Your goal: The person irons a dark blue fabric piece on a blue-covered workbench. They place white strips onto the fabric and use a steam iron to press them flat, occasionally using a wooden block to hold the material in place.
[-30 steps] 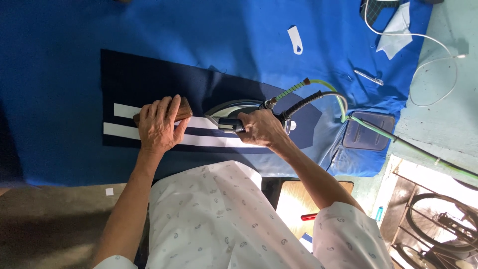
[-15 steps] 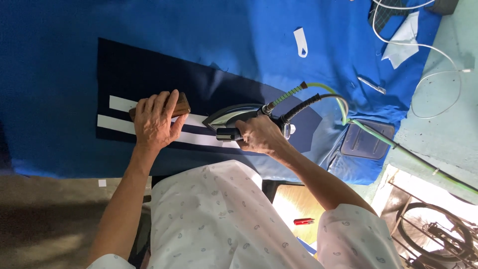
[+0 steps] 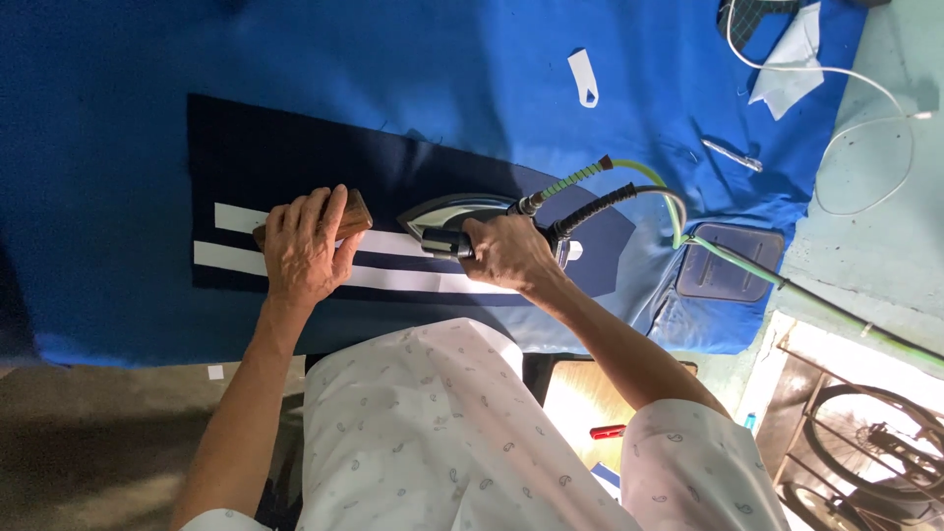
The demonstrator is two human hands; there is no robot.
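A dark navy fabric piece [image 3: 295, 157] with two white stripes [image 3: 231, 258] lies on a blue-covered ironing table [image 3: 118, 118]. My left hand [image 3: 303, 248] presses a brown wooden block [image 3: 352, 213] onto the stripes. Right of it, my right hand [image 3: 506, 251] grips the handle of a steam iron [image 3: 457, 211], whose soleplate rests flat on the navy fabric. A green hose [image 3: 669, 197] and a black cable [image 3: 600, 205] run from the iron toward the right.
A small white tag [image 3: 584, 77] lies on the blue cover at the back. A grey iron rest pad [image 3: 730, 262] sits at the table's right end, with white paper [image 3: 787, 61] and a white cord [image 3: 865, 108] beyond. A bicycle wheel [image 3: 865, 433] stands at lower right.
The iron and my right hand have stayed over the stripes while my left hand keeps the wooden block pressed down; the view has shifted slightly.
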